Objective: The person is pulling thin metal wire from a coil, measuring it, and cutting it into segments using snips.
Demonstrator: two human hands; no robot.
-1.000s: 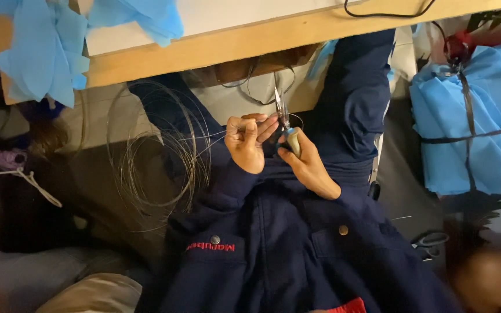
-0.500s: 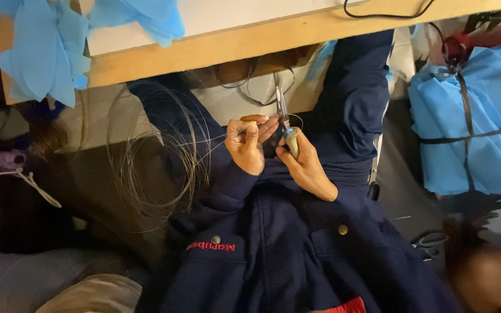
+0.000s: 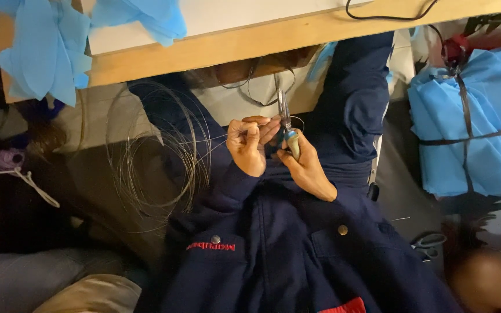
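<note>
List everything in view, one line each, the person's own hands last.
pliers: one, metal with pale handles, upright in the right hand
wire coil: one loose bundle, thin grey, left of the hands
wooden table edge: one, tan, across the top
blue fabric pieces: several, light blue, hanging top left
tied fabric bundle: one, light blue, dark straps, right
scissors: one pair, dark, lower right
left hand: pinching wire
right hand: gripping the pliers

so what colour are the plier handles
Light blue-green, on the pliers in the right hand, head view.
</note>
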